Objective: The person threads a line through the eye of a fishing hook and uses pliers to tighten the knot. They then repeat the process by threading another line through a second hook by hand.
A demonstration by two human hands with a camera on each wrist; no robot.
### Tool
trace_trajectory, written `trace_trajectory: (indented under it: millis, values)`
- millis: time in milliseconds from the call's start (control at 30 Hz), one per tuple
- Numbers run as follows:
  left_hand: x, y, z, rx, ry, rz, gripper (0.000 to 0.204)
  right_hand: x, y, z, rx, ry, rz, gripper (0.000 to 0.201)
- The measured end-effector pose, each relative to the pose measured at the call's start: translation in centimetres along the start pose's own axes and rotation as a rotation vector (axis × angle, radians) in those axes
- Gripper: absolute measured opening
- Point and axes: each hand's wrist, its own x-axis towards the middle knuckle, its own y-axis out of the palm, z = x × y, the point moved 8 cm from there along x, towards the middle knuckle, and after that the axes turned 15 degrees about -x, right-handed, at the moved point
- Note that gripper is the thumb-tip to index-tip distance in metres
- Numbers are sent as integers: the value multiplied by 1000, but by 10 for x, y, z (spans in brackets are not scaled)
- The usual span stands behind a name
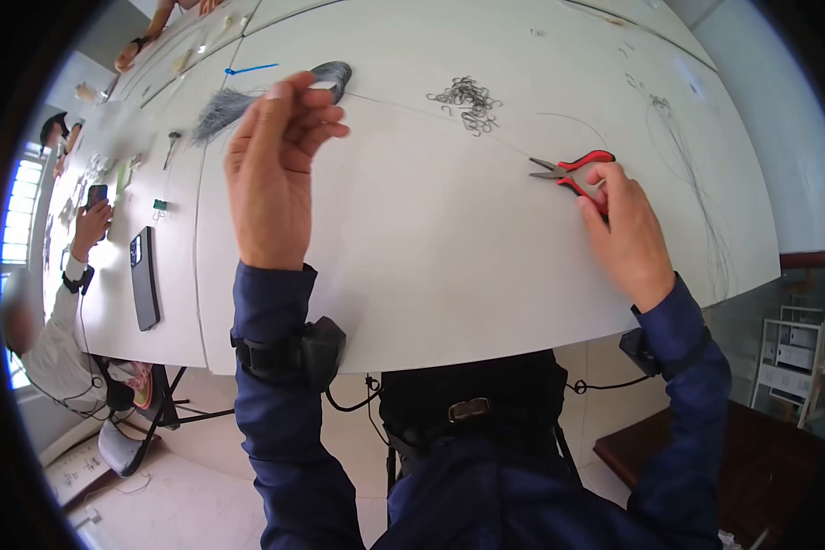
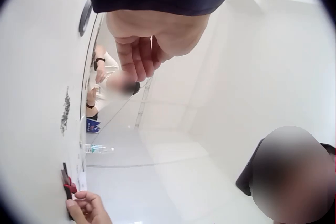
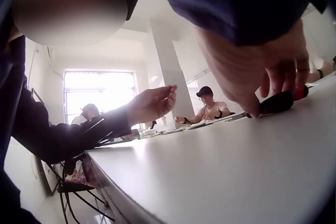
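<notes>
My left hand [image 1: 275, 197] is raised above the table, its fingers loosely bent, with nothing visible in them; the left wrist view shows the same hand [image 2: 157, 32] with fingers hanging together. Red-handled pliers [image 1: 598, 158] lie at the right, jaws apart and pointing left. My right hand [image 1: 634, 238] holds their nearer handle between thumb and fingers, and in the right wrist view this hand [image 3: 257, 69] is low over the dark handle end [image 3: 278, 103]. Small bent wire hooks [image 1: 467, 94] lie in a pile left of the pliers.
Beyond my left hand are a grey wire coil [image 1: 341, 77], a wire bundle [image 1: 218, 115] and a blue tie [image 1: 252, 69]. Long thin wires [image 1: 697, 197] lie at the right. A black phone [image 1: 144, 280] rests at the left, where another person's hand [image 1: 92, 227] holds a phone.
</notes>
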Motion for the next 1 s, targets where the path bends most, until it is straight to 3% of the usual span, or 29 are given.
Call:
trace_trajectory:
  millis: [133, 167, 267, 333, 400, 467, 533, 567, 667, 767, 833, 900, 1000]
  values:
    - [-3, 5, -38, -46, 124, -25, 30, 10, 2, -33, -23, 94, 20, 27]
    - [-7, 11, -36, 8, 65, 19, 29, 10, -12, -25, -141, 5, -86, 29]
    - [-26, 37, -17, 210, -58, 93, 25, 15, -50, 13, -61, -149, -241, 42]
    - [-42, 62, 8, 239, -206, 161, 28, 8, -69, 61, 279, -282, -175, 51]
    - [-56, 86, 24, 272, -314, 211, 28, 4, -67, 101, 596, -388, -19, 55]
    - [-60, 96, 25, 218, -328, 178, 30, 5, -49, 112, 790, -305, 155, 32]
    - [-55, 89, 17, 234, -279, 133, 33, 3, -35, 110, 888, -204, 567, 23]
    - [-49, 80, 11, 274, -236, 100, 33, 1, -39, 100, 806, -273, 467, 20]
    - [-35, 35, 0, 295, -192, -12, 34, -6, -42, 32, 781, -47, 290, 23]
    - [-26, 3, 4, 288, -205, -99, 32, 7, -50, -54, 466, 19, 290, 31]
    - [-24, 5, 9, 319, -224, -99, 29, 22, -45, -117, 173, 31, 167, 30]
    - [-23, 16, 23, 385, -243, -45, 26, 23, -60, -116, -147, 81, -23, 32]
    - [-23, 48, 54, 582, -157, 201, 22, 30, -77, -44, -127, -131, -281, 35]
